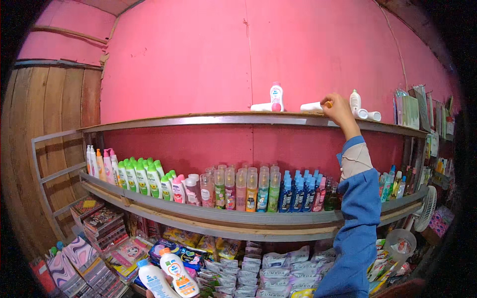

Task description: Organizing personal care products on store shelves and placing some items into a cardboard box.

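Low in the view, my left hand (170, 281) is closed around two white plastic bottles, mostly hidden behind them. One is a blue-capped bottle (155, 280), the other an orange-capped bottle (180, 274) with a printed label. My right arm stretches up to the top shelf (208, 120). There my right hand (339, 109) pinches the orange-yellow cap end of a white bottle (311, 107) lying on its side. To its left stands a pink-labelled white bottle (277, 95), beside another lying bottle (261, 107). Right of the hand are an upright white bottle (355, 101) and lying white bottles (368, 115).
A lower shelf (208, 213) carries rows of green-capped bottles (141, 177), clear-capped spray bottles (252, 188) and blue spray bottles (298, 193). Beneath are plastic packets (276, 273) and stacked notebooks (102, 223). A fan (425, 208) stands at the right.
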Demonstrator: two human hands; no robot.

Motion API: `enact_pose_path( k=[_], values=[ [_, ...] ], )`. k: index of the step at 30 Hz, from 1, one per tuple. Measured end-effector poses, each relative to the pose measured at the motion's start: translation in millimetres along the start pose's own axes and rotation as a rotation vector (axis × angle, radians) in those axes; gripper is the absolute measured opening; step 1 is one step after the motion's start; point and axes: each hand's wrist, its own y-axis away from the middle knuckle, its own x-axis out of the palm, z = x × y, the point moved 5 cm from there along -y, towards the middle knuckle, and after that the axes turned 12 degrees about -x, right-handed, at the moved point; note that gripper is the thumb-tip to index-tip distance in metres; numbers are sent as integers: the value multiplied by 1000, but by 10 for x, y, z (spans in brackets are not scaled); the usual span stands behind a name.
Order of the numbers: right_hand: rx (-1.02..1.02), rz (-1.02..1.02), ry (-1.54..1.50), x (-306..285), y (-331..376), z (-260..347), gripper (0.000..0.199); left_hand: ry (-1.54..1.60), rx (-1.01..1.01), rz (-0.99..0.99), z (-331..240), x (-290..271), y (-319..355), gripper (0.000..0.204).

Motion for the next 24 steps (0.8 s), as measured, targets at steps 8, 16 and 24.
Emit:
enact_pose_path(
  k=[8, 16, 24],
  values=[
    [-119, -121, -237, -18, -267, -132, 29, 48, -89, 36, 58, 695, -425, 6],
    [-91, -96, -455, -151, -705, -467, 26, 262, -521, 216, 855, 1302, -597, 9],
    [-123, -230, -276, 272, -740, -586, 19, 152, -428, 185, 946, 1211, -1012, 12]
  ],
)
